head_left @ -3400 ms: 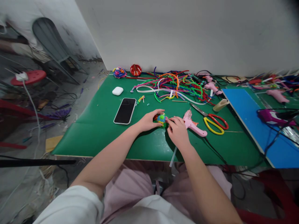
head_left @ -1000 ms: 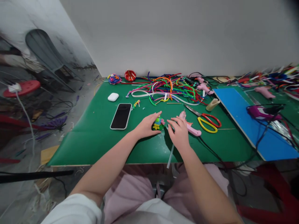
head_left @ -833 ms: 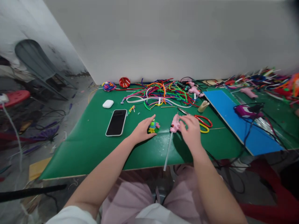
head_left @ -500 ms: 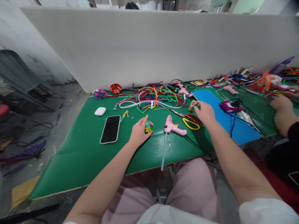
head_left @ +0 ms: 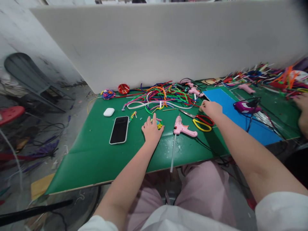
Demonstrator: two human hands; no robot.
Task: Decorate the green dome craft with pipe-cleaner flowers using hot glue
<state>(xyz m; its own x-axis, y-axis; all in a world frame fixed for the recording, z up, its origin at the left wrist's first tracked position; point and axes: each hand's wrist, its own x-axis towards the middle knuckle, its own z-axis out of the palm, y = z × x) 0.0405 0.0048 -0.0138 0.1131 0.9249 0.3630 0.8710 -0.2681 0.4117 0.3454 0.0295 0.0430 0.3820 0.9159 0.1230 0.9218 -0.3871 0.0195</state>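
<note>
My left hand [head_left: 151,131] lies on the green table [head_left: 96,160], fingers curled over a small colourful pipe-cleaner piece [head_left: 159,123] that peeks out at its right side. My right hand [head_left: 211,108] is stretched out to the far right. Its fingers are closed on a small beige piece [head_left: 200,106] beside the blue board [head_left: 243,120]; most of that piece is hidden. Between the two hands lies a pink glue gun [head_left: 183,128], its glue stick [head_left: 173,154] pointing toward me. Red and yellow scissors [head_left: 204,122] sit just under my right wrist.
A tangle of coloured pipe cleaners [head_left: 163,96] fills the back of the table. A phone [head_left: 119,130] and a white earbud case [head_left: 109,112] lie to the left. A purple glue gun [head_left: 245,106] rests on the blue board. Another person's hand [head_left: 302,107] is at the far right.
My right hand left the colourful piece, passed over the pink glue gun and scissors, and reached right to the beige piece. My left hand stayed on the colourful piece. The view tilted up.
</note>
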